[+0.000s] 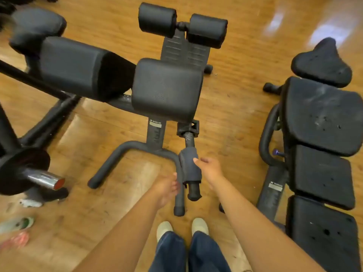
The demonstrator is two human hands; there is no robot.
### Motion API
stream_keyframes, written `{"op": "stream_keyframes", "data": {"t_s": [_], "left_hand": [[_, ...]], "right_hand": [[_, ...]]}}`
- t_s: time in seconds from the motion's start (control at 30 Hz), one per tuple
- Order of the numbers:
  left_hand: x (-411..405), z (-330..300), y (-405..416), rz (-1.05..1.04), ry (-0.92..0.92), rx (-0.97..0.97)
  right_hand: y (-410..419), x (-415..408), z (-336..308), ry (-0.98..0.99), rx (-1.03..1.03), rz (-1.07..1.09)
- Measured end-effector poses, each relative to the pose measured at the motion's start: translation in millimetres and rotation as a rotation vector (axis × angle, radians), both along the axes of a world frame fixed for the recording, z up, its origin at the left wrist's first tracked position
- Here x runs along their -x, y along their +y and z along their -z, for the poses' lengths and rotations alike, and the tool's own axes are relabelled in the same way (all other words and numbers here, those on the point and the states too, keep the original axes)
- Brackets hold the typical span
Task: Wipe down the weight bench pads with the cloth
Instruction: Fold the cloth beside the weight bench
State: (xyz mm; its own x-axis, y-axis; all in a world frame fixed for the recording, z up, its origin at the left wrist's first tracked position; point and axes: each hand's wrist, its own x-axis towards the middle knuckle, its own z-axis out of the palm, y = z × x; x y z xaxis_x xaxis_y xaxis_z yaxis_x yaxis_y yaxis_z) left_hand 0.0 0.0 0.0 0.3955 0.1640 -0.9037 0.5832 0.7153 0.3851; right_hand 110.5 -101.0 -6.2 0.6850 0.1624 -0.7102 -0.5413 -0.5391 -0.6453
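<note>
A dark grey cloth (pixel 189 166) is wrapped around the black handle bar (pixel 193 190) that sticks out below the bench's main black pad (pixel 167 89). My right hand (pixel 209 170) presses the cloth against the bar from the right, thumb on the fabric. My left hand (pixel 167 188) hovers just left of the bar near the cloth's lower edge, fingers loosely curled with nothing in them. Two black roller pads (pixel 182 24) sit at the bench's far end, beyond a ribbed foot plate (pixel 184 51).
A second black bench (pixel 322 146) with worn, pitted pads stands at the right. On the left are another padded bench (pixel 78 65) and a barbell with a plate (pixel 25 169). The bench's tubular base (pixel 135 152) rests on the wooden floor. My shoes (pixel 182 229) stand just below.
</note>
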Motion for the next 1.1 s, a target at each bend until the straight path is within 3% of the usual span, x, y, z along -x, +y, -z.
{"op": "stream_keyframes", "data": {"t_s": [0.2, 0.3, 0.4, 0.47, 0.57, 0.67, 0.73, 0.9, 1.0, 1.1], "left_hand": [[-26.2, 0.1, -29.6, -0.1, 0.021, 0.194], [-34.1, -0.8, -25.4, -0.395, 0.043, 0.259], [-35.0, -3.7, -18.9, -0.723, -0.068, 0.33], [-32.9, -13.5, -17.0, -0.802, -0.13, 0.356], [-28.2, -23.2, -17.1, -0.744, -0.189, 0.364], [-26.4, -28.2, -18.1, -0.657, -0.221, 0.378], [-28.6, -35.9, -20.7, -0.597, -0.245, 0.373], [-27.6, -71.8, -31.4, -0.516, -0.39, 0.289], [-16.1, -108.0, -45.7, -0.483, -0.496, 0.316], [-1.4, -146.2, -67.7, -0.443, -0.557, 0.323]], "right_hand": [[-2.7, -6.7, 14.6, 0.227, -0.108, 0.109], [-7.0, -13.5, 16.4, 0.35, -0.11, 0.089], [-7.2, -13.2, 13.0, 0.524, -0.182, 0.055], [-6.8, -9.9, 13.9, 0.576, -0.251, 0.11], [-3.7, -7.1, 10.6, 0.514, -0.303, 0.208], [-7.1, -8.6, 6.3, 0.226, -0.208, 0.24], [-12.3, -11.4, -6.7, 0.031, -0.18, 0.199], [-27.9, -11.0, -52.3, -0.23, -0.126, -0.034], [-37.5, 1.8, -99.3, -0.25, -0.093, -0.066], [-46.8, 17.1, -153.0, -0.033, -0.413, 0.081]]}}
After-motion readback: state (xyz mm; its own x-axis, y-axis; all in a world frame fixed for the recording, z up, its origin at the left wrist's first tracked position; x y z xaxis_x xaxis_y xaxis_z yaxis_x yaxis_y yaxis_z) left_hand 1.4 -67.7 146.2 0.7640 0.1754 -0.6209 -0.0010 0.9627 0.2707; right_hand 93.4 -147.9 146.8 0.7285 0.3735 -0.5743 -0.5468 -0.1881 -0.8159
